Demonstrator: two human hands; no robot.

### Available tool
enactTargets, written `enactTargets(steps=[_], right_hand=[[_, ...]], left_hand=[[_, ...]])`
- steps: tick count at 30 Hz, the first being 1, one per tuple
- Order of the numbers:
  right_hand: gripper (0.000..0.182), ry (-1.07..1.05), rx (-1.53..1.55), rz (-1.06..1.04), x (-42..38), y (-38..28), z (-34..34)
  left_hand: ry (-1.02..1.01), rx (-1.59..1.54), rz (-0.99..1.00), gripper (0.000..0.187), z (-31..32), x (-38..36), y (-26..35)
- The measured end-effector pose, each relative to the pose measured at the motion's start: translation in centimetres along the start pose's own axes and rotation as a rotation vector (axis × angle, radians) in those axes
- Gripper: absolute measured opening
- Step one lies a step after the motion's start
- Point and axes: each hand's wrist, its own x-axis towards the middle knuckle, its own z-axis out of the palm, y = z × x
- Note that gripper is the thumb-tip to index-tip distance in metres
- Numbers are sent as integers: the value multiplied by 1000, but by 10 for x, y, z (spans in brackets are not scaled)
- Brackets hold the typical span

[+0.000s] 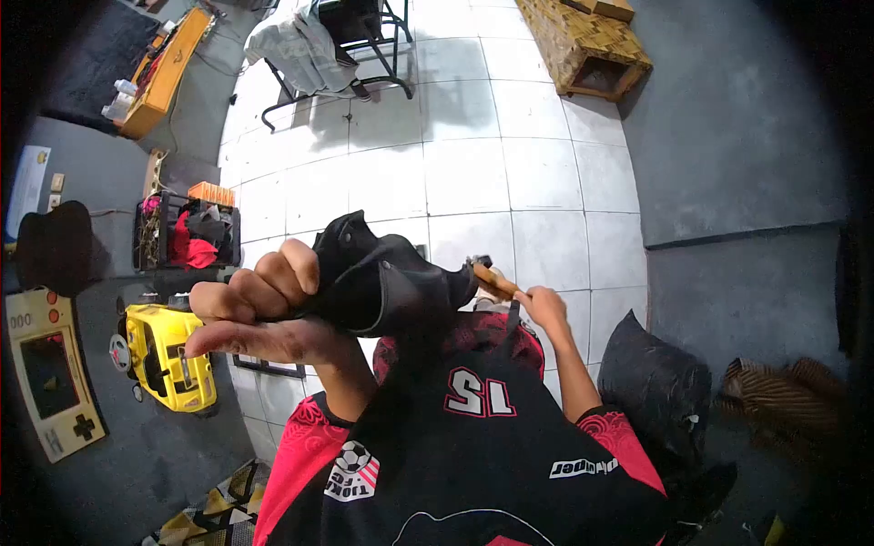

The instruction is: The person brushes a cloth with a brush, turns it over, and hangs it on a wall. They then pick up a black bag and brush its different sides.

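My left hand [259,296] is raised at left of centre, its fingers curled against the near end of a black leather-like piece [387,282] and its thumb stretched out below. Snap buttons and a stitched edge show on the dark, folded piece, whose exact kind I cannot make out. Lower and to the right, my right hand [543,308] is closed round a wooden-handled tool [494,282]. The tool's far end reaches the right end of the black piece, and its head is blurred and partly hidden.
A yellow toy car [171,355] and a dark crate [153,246] of cloths stand at left. A folding chair [401,55] with a grey garment is ahead on white tiles [464,173]. A woven-patterned box [583,45] sits by the right wall; a black plastic bag [651,382] lies at right.
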Motion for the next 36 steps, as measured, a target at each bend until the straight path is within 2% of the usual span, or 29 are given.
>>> enactTargets(steps=[3,5,9,12,15,16,18,21,24,27,28,31,32,34,36], right_hand=[[44,-2,-113,70,-33,-33,-84],[45,112,-188,25,-64,-49,-126],[37,221,157,-223,-105,-69,-183],[27,285,575,-484,-107,-87,-181],[34,-253,1001,-607,-98,-100,-163],[33,-322,1005,-551,-88,-96,-151],[33,-457,1006,-441,-55,-82,-115],[33,-496,846,-342,-3,-29,-35],[43,-320,561,-278,23,33,39],[48,-177,162,-96,30,54,52],[52,-59,-2,19,32,48,51],[52,177,78,45,37,34,33],[51,252,341,-154,39,30,27],[49,49,887,-155,20,-13,-12],[50,-246,1188,-222,-24,-60,-70]], left_hand=[[-184,-163,-174,50,-18,1,6],[-176,-184,-207,52,-17,1,9],[-175,-213,-195,52,-11,-4,5],[-197,-218,-209,52,-3,-10,0],[-156,-239,-151,52,5,-12,-6],[-171,-222,-120,52,5,-10,-6],[-201,-188,-51,53,0,-2,-4],[-321,-169,-116,53,-17,9,10],[-221,-140,-129,54,-15,8,16],[-173,-139,-95,55,-14,13,18],[-166,-137,-82,55,-13,16,18],[-72,-53,-150,48,-15,14,21],[-73,-58,-155,47,-16,13,19],[-70,-64,-165,46,-15,8,13],[-41,-87,-100,49,-15,6,6]])
